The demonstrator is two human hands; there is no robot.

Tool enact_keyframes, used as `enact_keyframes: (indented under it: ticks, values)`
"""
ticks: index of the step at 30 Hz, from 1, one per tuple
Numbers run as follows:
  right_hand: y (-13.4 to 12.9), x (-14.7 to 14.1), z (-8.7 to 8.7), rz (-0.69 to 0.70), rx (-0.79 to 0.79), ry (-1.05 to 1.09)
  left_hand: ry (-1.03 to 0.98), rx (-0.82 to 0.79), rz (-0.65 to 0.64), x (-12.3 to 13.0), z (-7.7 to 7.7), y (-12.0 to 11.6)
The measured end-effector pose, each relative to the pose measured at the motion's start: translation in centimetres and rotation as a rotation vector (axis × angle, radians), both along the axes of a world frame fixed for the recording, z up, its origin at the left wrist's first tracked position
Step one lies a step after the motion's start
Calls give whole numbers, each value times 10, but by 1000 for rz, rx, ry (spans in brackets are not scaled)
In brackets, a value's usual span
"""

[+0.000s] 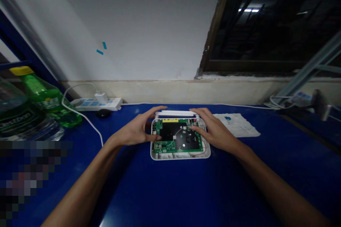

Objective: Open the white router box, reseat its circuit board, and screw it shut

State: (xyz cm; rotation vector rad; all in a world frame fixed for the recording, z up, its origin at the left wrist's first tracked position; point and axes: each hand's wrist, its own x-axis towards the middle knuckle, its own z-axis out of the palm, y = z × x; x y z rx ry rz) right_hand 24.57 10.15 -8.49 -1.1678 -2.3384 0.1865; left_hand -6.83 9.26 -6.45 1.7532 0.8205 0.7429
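Note:
An opened white router (181, 156) lies on the blue table in front of me, its inside facing up. A green circuit board (167, 146) with black metal plates and a yellow port block sits in the shell, and thin wires cross it. White antennas (177, 113) lie folded along the far edge. My left hand (137, 129) grips the router's left side, thumb over the board and fingers around the back. On the right side my right hand (213, 129) holds it likewise, with the thumb on the board near a wire. The fingertips behind the router are partly hidden.
A white cover panel (239, 125) lies behind my right hand. At the left stand a green bottle (48, 95) and a larger clear bottle (21, 117). A power strip (112, 104) with a white cable and a small black object (103, 113) are near the wall.

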Motion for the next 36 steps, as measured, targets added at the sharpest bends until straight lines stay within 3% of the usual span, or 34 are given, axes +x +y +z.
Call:
enact_keyframes:
  ticks: [5, 12, 20, 29, 36]
  values:
    - [0, 3, 2, 11, 0, -6, 74, 56, 87, -1, 0, 0]
    - [0, 5, 2, 1, 1, -20, 29, -1, -63, 5, 4, -4]
    - [-1, 5, 4, 15, 19, -16, 119, 110, -2, 9, 6, -8]
    - [-1, 7, 5, -14, 6, -70, 351, 293, 86, 12, 7, -11]
    - [-1, 7, 4, -6, 9, -61, 379, 315, 94, 13, 6, -12]
